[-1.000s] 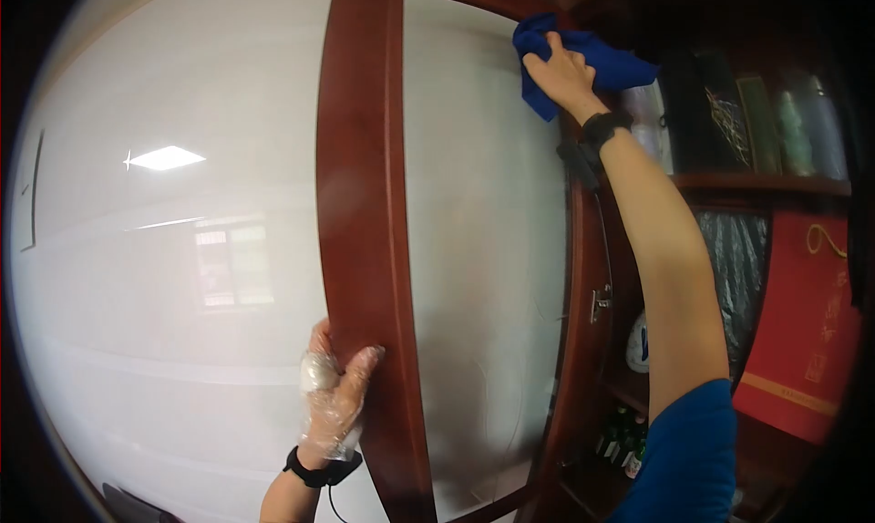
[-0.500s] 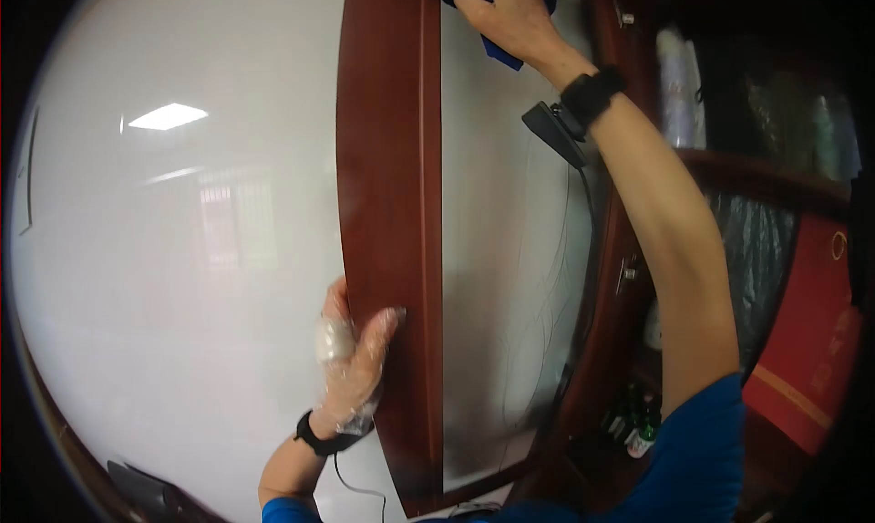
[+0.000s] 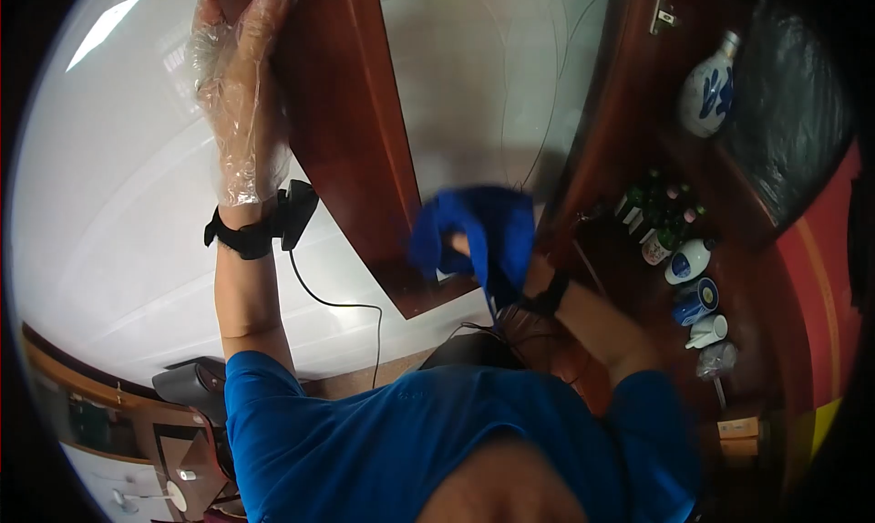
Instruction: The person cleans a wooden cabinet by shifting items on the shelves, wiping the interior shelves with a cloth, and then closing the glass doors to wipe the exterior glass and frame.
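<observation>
Down from higher on the glass pane (image 3: pixel 483 76) came the blue cloth (image 3: pixel 501 222), which your right hand (image 3: pixel 460 244) gripped in loose folds before the bottom edge of the cabinet door (image 3: pixel 342 103); whether it touched, one couldn't tell. Your left hand (image 3: pixel 241 90), in a clear plastic glove (image 3: pixel 251 126), clasped the door's left edge, thumb on the wooden face, probably to stop it swinging. Green bottles (image 3: pixel 661 213) stood inside, apart from the cloth.

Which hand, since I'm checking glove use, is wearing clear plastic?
The left hand, at the brown door frame: a clear plastic glove covers it, while the right hand, holding the blue cloth, shows bare skin.
</observation>
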Action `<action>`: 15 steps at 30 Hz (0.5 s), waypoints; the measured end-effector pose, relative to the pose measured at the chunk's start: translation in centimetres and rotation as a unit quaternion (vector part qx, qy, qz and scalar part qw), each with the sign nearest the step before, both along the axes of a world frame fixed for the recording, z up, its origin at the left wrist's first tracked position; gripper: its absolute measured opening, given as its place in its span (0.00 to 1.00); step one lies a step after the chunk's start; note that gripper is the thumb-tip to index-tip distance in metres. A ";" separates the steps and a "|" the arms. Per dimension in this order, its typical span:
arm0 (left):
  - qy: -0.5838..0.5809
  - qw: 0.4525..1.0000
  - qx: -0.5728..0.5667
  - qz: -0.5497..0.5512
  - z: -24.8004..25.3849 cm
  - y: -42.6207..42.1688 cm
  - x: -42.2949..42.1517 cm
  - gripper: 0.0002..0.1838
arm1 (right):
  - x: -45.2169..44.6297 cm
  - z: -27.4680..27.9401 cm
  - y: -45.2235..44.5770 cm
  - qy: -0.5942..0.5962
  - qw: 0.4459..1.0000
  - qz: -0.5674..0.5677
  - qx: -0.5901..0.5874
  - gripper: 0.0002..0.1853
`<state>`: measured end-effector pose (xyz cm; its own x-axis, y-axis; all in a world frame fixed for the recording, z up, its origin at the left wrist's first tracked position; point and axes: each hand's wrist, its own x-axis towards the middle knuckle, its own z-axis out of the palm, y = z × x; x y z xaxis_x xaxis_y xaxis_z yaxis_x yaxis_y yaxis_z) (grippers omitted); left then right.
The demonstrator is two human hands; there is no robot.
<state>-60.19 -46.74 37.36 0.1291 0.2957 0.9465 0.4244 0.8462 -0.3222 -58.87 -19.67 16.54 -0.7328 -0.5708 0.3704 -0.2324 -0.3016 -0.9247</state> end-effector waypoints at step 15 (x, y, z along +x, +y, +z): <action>-0.320 0.763 0.357 -0.433 2.3 4.4 4.0 0.44 | -8.5 28.9 7.3 0.569 0.806 -0.156 -0.060 0.37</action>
<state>-56.23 -42.38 39.70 -0.5733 -0.2586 0.7775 0.8010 0.0226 0.5982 -67.41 -12.36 45.40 0.0185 -0.3355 0.9419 -0.9902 -0.1363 -0.0290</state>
